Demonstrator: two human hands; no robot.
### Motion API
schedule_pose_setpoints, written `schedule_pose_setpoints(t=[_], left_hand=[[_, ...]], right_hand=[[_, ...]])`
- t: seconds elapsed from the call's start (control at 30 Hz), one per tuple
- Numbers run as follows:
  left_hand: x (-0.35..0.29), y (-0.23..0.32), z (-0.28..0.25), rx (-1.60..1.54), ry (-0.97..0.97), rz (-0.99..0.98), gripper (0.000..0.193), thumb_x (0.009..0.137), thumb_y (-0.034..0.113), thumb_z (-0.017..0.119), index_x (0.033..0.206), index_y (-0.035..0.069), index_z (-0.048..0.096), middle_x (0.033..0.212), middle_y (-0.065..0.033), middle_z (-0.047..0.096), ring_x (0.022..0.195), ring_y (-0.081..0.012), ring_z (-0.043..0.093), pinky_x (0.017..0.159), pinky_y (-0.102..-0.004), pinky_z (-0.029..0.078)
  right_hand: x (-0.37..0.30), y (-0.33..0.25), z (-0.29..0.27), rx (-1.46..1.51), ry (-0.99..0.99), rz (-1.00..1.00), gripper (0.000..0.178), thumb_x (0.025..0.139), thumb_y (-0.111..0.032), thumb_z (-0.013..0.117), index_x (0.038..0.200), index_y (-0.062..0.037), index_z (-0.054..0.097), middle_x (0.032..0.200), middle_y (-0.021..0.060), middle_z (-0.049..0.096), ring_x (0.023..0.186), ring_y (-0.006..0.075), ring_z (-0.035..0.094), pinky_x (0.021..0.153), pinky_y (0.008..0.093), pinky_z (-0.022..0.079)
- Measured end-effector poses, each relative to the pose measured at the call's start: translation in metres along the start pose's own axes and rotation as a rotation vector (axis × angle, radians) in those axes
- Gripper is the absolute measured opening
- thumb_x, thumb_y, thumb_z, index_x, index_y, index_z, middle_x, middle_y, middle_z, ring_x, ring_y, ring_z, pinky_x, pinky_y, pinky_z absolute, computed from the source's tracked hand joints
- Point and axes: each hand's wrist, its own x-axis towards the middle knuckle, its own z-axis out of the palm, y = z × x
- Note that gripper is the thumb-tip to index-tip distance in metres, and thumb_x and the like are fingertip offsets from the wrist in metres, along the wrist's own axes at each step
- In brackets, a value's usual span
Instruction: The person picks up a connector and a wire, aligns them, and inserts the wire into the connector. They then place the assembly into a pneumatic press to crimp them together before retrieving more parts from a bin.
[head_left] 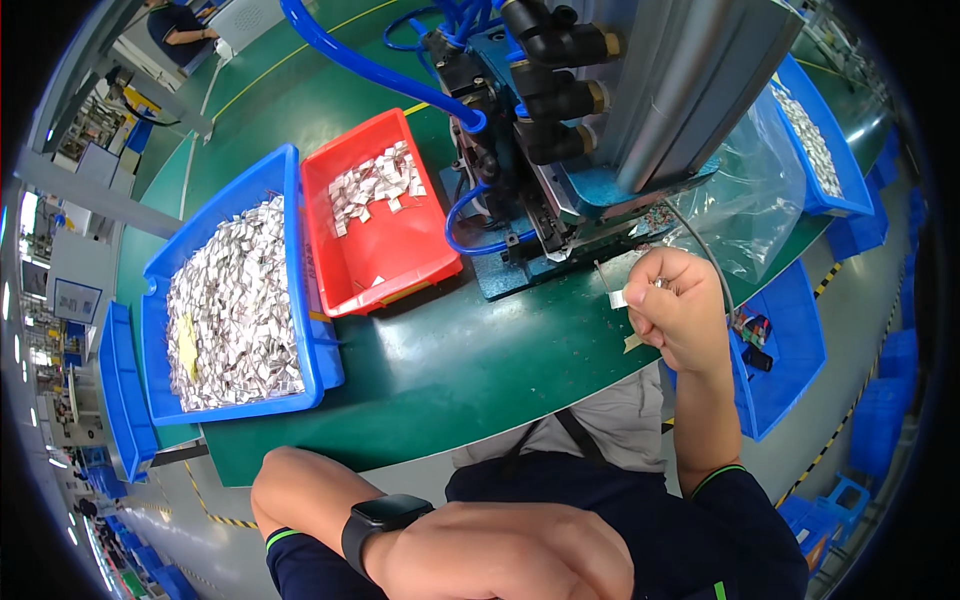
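My right hand (680,308) is closed in a pinch at the front of the bench press (560,190). A small white rectangular piece (616,299) with a thin wire sticks out from its fingers, beside the press's lower edge. More shiny bits show within the curled fingers, too small to make out. Close to my chest is my left hand (510,555), with a black watch (392,511) on the wrist. Its fingers are hidden behind the back of the hand, and nothing shows in it.
Left of the press stand a red tray (395,275) with some white pieces and a blue bin (293,250) heaped with them. A clear plastic bag (755,190) and another blue bin (850,205) lie right. Blue air hoses (380,75) loop over the green table (420,390).
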Motion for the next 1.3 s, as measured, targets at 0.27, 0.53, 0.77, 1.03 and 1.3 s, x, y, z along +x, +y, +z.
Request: schedule_pose_setpoints(t=[0.27, 0.53, 0.77, 1.03, 1.3], left_hand=[[-0.016, -0.032, -0.026, 0.497, -0.099, -0.274, 0.018, 0.083, -0.007, 0.064, 0.1, -0.004, 0.059, 0.099, -0.0169, 0.065, 0.091, -0.0253, 0.065, 0.078, -0.0325, 0.053], [-0.021, -0.052, -0.06, 0.485, 0.182, -0.647, 0.027, 0.095, 0.01, 0.054, 0.119, -0.004, 0.054, 0.091, -0.0041, 0.06, 0.081, -0.0095, 0.057, 0.074, -0.023, 0.047], [0.0, -0.045, -0.025, 0.568, 0.31, -0.794, 0.015, 0.094, 0.017, 0.054, 0.09, 0.005, 0.059, 0.073, 0.0001, 0.058, 0.064, -0.0075, 0.053, 0.059, -0.0211, 0.044], [-0.005, -0.043, -0.055, 0.545, 0.204, -0.64, 0.026, 0.094, 0.018, 0.057, 0.11, -0.002, 0.057, 0.083, -0.0051, 0.06, 0.071, -0.0099, 0.056, 0.062, -0.021, 0.043], [0.0, -0.039, -0.055, 0.434, 0.319, -0.476, 0.024, 0.093, 0.004, 0.056, 0.116, -0.002, 0.056, 0.095, -0.0056, 0.059, 0.08, -0.0116, 0.057, 0.072, -0.0255, 0.048]], right_hand=[[-0.01, -0.015, -0.006, -0.127, -0.07, -0.064, 0.01, 0.08, -0.004, 0.069, 0.076, -0.002, 0.06, 0.067, -0.0032, 0.057, 0.057, 0.0003, 0.048, 0.05, 0.0165, 0.036], [-0.031, -0.11, -0.094, -0.212, 0.006, -0.231, 0.012, 0.08, -0.009, 0.069, 0.075, -0.0027, 0.061, 0.06, -0.0012, 0.055, 0.046, 0.0022, 0.045, 0.04, 0.0191, 0.031], [0.057, -0.179, -0.26, -0.683, 0.663, -0.272, 0.018, 0.077, -0.019, 0.067, 0.077, -0.0022, 0.06, 0.065, 0.0085, 0.059, 0.049, 0.0139, 0.054, 0.045, 0.0267, 0.043], [0.007, -0.131, -0.195, -0.992, 0.702, -0.686, 0.019, 0.079, -0.015, 0.066, 0.089, 0.0014, 0.063, 0.087, 0.0127, 0.064, 0.082, 0.0199, 0.062, 0.076, 0.0293, 0.048], [-0.104, 0.038, -0.176, -0.61, 0.548, -0.411, 0.007, 0.085, -0.003, 0.057, 0.078, -0.0011, 0.057, 0.065, 0.0001, 0.054, 0.055, 0.0062, 0.048, 0.05, 0.0214, 0.038]])
